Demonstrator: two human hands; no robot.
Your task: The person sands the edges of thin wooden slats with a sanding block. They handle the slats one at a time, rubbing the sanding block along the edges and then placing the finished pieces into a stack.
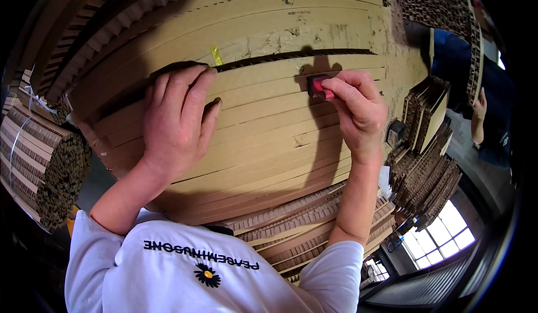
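Long tan cardboard strips lie side by side in front of me, with a dark gap running between two of them. My left hand rests palm down on the strips at the left, fingers apart, their tips near this gap. Just past those fingertips a small piece of yellow tape stands out. Farther right, my right hand pinches a small red-and-black object against or just above the strips. My fingers partly cover it, so its exact kind cannot be made out.
At the left stands a strapped bundle of honeycomb cardboard. More cardboard pieces are stacked at the right, and layered cardboard lies near my body. At the far right is another person in dark clothing, one hand on a honeycomb panel.
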